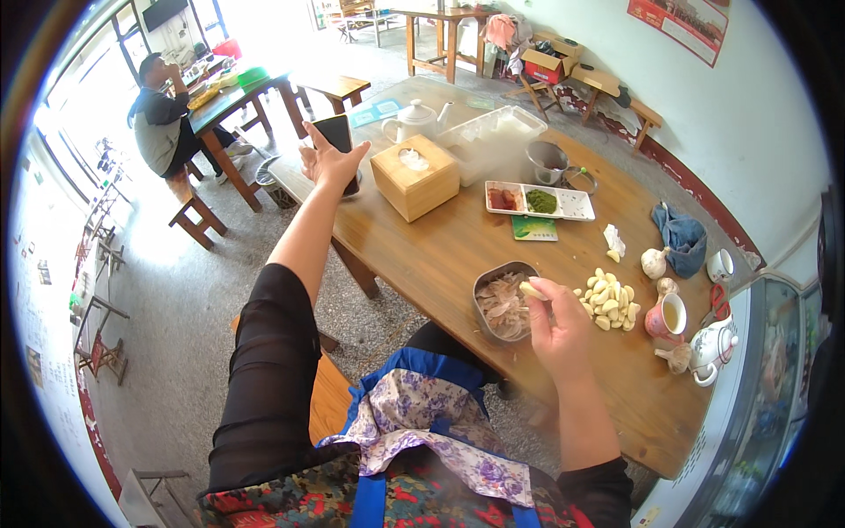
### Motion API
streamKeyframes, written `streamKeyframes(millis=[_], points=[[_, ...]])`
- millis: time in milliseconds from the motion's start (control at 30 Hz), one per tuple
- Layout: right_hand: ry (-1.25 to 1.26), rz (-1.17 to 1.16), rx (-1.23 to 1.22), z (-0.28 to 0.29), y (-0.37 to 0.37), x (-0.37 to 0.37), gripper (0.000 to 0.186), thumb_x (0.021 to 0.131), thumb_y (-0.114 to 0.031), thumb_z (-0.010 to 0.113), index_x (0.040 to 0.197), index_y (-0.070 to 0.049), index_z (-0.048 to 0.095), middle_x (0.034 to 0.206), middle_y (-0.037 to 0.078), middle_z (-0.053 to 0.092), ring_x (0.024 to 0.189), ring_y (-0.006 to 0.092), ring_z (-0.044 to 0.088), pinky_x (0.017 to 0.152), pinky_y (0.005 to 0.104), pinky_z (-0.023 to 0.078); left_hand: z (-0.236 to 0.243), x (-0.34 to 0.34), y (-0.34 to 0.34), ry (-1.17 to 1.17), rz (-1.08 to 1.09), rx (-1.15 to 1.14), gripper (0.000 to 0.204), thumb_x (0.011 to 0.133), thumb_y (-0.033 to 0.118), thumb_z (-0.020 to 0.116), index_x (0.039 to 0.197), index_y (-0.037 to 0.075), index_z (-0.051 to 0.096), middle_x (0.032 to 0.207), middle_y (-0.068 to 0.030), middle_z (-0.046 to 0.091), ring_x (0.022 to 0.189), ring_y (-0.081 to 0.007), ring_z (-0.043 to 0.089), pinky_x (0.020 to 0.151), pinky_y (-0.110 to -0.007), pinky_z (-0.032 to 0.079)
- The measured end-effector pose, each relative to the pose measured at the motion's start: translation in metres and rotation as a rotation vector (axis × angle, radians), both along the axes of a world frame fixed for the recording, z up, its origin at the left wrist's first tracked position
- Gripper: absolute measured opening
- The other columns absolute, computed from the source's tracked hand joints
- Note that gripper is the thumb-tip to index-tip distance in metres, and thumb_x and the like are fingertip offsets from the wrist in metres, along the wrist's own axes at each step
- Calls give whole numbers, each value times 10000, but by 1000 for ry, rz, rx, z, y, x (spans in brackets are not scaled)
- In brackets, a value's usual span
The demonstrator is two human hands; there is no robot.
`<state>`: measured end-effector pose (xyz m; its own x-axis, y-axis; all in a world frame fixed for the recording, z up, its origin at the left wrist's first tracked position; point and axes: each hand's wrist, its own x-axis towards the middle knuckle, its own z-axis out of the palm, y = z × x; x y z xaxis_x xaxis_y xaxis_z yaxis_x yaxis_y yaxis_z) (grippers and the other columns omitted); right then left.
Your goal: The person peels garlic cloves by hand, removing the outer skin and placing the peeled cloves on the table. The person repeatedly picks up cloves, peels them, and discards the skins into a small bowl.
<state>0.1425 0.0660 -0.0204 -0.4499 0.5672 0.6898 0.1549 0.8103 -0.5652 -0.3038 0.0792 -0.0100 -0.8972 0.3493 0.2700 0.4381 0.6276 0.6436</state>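
My left hand (pixel 331 165) reaches out to the far left edge of the table and grips a black phone (pixel 335 132), which stands tilted beside a wooden tissue box (pixel 415 178). Between the thumb and fingers of my right hand (pixel 560 329) is a pale garlic clove (pixel 531 289). That hand hovers at the right rim of a metal container (pixel 481 283) full of papery garlic skins (pixel 503 304). Just to its right lies a heap of peeled garlic cloves (pixel 609 300). Whole garlic bulbs (pixel 654 262) sit farther right, one close to a cup of yellowish liquid (pixel 673 315).
A white teapot (pixel 414 119), a clear plastic tub (pixel 493 132) and a sectioned sauce tray (pixel 540 201) stand toward the back. On the right are a blue cloth (pixel 679 239), red-handled scissors (pixel 720 302) and another teapot (pixel 711 348). A person (pixel 163 119) sits at another table.
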Motion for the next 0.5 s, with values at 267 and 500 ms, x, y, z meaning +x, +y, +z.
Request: streamKeyframes(millis=[267,500], points=[[23,-49,12,1,0,-1,200,891,1,707,1086,-25,678,959,118,709,801,245,677,698,327,553,-42,55,-72,481,-269,296,953,853,250,735,1584,61,154,1533,-310,238,1466,-441,194,1188,-543,139],[-26,-92,58,1,-2,0,205,900,-8,701,1100,-42,677,967,107,703,849,263,651,779,355,519,-46,149,-109,702,-651,394,739,820,207,755,1466,73,422,1479,-207,335,1401,-406,289,1173,-527,229]])
